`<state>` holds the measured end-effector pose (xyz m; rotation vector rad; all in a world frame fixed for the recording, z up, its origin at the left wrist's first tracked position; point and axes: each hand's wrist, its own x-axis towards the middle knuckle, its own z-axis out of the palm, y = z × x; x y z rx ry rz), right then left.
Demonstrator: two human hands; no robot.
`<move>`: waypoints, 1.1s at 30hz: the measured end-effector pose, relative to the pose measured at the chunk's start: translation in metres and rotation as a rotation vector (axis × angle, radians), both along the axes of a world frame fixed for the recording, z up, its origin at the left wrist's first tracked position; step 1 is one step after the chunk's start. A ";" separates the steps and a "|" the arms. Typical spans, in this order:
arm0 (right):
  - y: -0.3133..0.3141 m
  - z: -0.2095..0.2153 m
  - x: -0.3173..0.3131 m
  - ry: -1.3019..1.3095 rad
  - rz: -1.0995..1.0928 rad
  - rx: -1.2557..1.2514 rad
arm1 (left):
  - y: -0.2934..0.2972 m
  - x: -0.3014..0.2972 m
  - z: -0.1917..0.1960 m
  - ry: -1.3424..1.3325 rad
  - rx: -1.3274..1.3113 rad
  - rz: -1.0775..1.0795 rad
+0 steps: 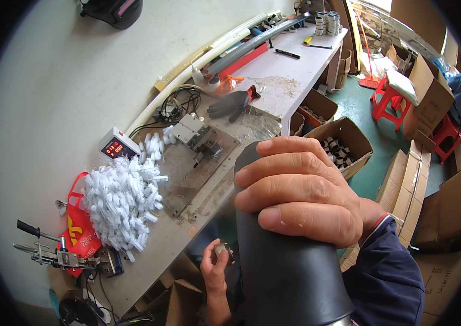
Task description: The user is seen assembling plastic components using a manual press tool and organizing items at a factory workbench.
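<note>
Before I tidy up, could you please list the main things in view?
Bristled plastic pieces: many, white, on the pale table.
Boxy digital display: one, white, beside them.
Metal fixture: one, grey, table's middle.
Work glove: one, dark grey, beyond it.
Metal lever device: one, silver, table's left.
Plastic stools: two, red, right.
Cardboard boxes: several, brown, mostly right.
Smooth rounded object: one, black, lower centre.
Left hand: one, bare, lower centre, holding small pale piece.
Right hand: one, bare, gripping the rounded object.
</note>
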<state>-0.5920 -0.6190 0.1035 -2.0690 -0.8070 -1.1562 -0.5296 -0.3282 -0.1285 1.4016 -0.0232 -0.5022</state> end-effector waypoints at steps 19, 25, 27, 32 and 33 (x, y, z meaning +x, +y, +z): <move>-0.003 -0.102 0.017 0.227 0.178 0.179 | -0.014 0.011 0.026 -0.054 -0.111 0.019; 0.001 -0.185 0.006 0.570 0.084 0.330 | -0.051 0.010 0.085 -0.303 -0.119 -0.102; 0.002 -0.208 0.006 0.617 -0.002 0.379 | -0.060 0.010 0.094 -0.547 -0.086 -0.241; 0.001 -0.237 0.012 0.603 -0.054 0.387 | -0.093 0.015 0.113 -1.176 0.250 -0.250; 0.000 -0.238 0.012 0.590 -0.047 0.389 | -0.099 0.014 0.111 -1.219 0.287 -0.230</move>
